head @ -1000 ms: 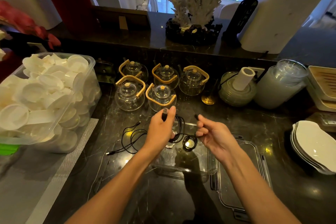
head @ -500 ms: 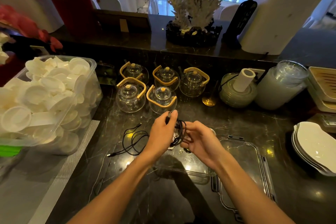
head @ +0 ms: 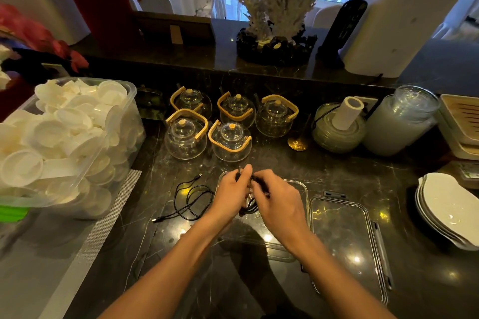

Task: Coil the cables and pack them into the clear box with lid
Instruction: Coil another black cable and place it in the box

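Dark marble worktop (head: 337, 173), both hands over the clear box (head: 302, 186): left hand (head: 230, 195) pinches a plug end of the black cable (head: 250, 206), right hand (head: 278, 202) curled round its loops. Thin, limp and springy, it looks best pinched across the bundle. Left of them, a second cable (head: 190, 198) lies loose; lid (head: 347, 238) sits right, glass teapots (head: 207, 124) beyond.

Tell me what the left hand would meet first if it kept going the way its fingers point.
Probably the nearest glass teapot. The left hand, gripping the black cable over the clear box, points away from the person toward it; only bare counter shows between. Depth is uncertain.
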The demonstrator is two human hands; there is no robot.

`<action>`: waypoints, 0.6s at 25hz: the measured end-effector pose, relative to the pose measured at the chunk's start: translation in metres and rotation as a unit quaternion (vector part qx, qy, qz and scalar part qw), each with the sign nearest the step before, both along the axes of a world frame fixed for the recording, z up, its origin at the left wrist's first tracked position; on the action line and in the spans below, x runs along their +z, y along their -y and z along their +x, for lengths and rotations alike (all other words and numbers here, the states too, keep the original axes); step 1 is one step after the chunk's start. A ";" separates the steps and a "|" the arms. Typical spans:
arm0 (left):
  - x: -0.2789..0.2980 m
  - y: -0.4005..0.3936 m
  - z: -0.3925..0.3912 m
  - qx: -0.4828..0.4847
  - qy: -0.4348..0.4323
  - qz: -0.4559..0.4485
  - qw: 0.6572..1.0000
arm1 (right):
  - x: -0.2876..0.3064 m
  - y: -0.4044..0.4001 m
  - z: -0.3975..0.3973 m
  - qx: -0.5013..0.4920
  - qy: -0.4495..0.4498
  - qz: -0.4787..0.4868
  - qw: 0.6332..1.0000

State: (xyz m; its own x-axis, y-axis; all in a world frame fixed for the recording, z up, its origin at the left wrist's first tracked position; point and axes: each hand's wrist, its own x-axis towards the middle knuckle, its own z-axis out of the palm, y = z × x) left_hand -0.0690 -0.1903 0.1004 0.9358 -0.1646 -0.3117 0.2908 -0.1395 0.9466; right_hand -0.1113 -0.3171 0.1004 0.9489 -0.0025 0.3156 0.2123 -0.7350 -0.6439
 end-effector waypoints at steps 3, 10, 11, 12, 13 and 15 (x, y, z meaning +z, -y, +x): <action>-0.005 -0.002 -0.002 0.006 0.005 0.022 1.000 | 0.004 -0.003 0.002 -0.030 -0.021 0.181 0.983; -0.013 -0.007 -0.007 -0.004 0.007 -0.022 1.000 | 0.024 0.024 0.019 -0.117 -0.190 0.594 0.773; -0.011 -0.005 -0.007 -0.013 0.018 -0.024 0.999 | 0.021 0.026 0.021 -0.125 -0.235 0.600 0.754; -0.009 -0.003 -0.006 -0.033 0.029 -0.020 0.999 | 0.016 0.028 0.023 -0.128 -0.281 0.596 0.741; -0.007 -0.002 -0.005 -0.061 0.041 -0.010 0.997 | 0.011 0.029 0.024 -0.122 -0.319 0.581 0.739; -0.003 -0.001 -0.002 -0.121 0.056 0.023 0.991 | 0.001 0.030 0.025 -0.097 -0.361 0.527 0.763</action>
State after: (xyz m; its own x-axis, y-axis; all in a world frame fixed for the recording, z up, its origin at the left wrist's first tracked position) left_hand -0.0705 -0.1896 0.0972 0.8998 -0.3768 -0.2198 0.1366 -0.2352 0.9623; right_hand -0.0866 -0.3474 0.1015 0.8234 -0.0568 -0.5646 -0.5252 0.3004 -0.7962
